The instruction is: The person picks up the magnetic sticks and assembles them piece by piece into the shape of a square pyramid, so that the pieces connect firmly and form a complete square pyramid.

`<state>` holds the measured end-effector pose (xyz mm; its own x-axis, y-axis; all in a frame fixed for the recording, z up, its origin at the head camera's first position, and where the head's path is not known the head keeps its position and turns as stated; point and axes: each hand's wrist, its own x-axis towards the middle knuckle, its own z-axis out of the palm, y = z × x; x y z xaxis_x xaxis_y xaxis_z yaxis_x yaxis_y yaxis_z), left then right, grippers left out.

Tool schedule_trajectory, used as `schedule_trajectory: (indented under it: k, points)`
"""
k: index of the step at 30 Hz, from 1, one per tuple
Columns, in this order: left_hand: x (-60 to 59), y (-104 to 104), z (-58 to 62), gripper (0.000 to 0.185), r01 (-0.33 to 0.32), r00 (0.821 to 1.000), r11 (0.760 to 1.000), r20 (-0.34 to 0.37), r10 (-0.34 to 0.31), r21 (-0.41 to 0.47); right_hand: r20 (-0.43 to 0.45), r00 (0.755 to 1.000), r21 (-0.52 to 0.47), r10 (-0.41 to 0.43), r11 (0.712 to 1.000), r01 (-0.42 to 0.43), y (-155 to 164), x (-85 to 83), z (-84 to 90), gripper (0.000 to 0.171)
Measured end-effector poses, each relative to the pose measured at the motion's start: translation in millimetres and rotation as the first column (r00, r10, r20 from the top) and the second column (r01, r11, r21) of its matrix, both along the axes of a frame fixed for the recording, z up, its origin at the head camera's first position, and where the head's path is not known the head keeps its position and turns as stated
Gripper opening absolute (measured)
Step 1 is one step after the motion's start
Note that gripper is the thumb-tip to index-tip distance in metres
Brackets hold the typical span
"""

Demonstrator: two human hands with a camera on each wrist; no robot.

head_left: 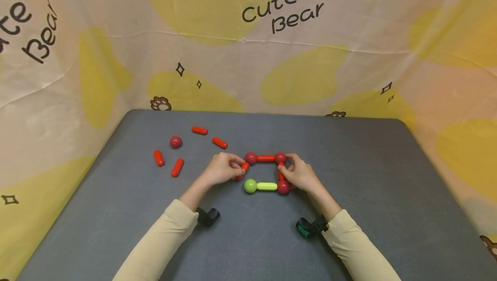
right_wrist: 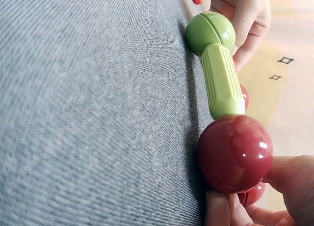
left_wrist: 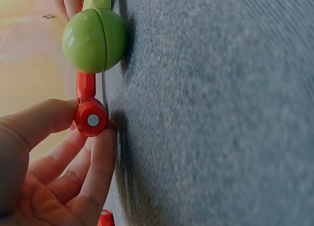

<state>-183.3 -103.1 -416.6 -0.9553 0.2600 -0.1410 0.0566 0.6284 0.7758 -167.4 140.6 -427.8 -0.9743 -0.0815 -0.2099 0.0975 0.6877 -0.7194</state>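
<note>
My left hand [head_left: 223, 169] pinches a red magnetic rod [head_left: 244, 167] between thumb and fingers. In the left wrist view the rod's near end shows a silver disc. Its far end lies close to a red ball [head_left: 250, 158]; whether they touch I cannot tell. A red rod [head_left: 265, 158] links that ball to another red ball [head_left: 280, 157]. My right hand [head_left: 302, 174] holds the red rod [head_left: 281, 173] on the right side, partly covering it. Below it, a red ball [right_wrist: 234, 154] joins a green rod [right_wrist: 223, 81] and a green ball [right_wrist: 211, 33].
Left of the left hand, a loose red ball [head_left: 176, 142] lies among several red rods, such as one rod [head_left: 177, 167] and another [head_left: 199, 130]. Everything rests on a grey table [head_left: 369, 177], with a printed cloth [head_left: 217, 56] behind.
</note>
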Motion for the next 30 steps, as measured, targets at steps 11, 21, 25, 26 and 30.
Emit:
schedule_trajectory:
  k: [11,21,25,26,30]
  points:
    - [-0.8,6,0.8,0.023,-0.043,0.999,0.999,0.035,0.042,0.033,0.000,1.000,-0.015,0.001,1.000,-0.001,0,-0.1,-0.6,0.053]
    - [0.9,13,-2.9,0.026,-0.073,0.997,0.994,0.037,0.070,0.082,-0.006,1.000,-0.013,0.000,1.000,0.000,1,0.7,-0.4,0.053]
    - [2.3,15,-3.2,0.027,-0.087,0.996,0.992,0.040,0.083,0.096,-0.009,1.000,-0.013,0.002,1.000,-0.002,1,0.6,0.3,0.053]
    - [2.3,16,-3.7,0.027,-0.089,0.995,0.991,0.042,0.085,0.101,-0.010,1.000,-0.012,0.002,1.000,-0.002,1,0.5,0.3,0.053]
    - [2.5,20,-5.1,0.028,-0.099,0.993,0.988,0.069,0.091,0.119,-0.008,1.000,-0.015,0.004,1.000,-0.004,1,0.3,0.5,0.053]
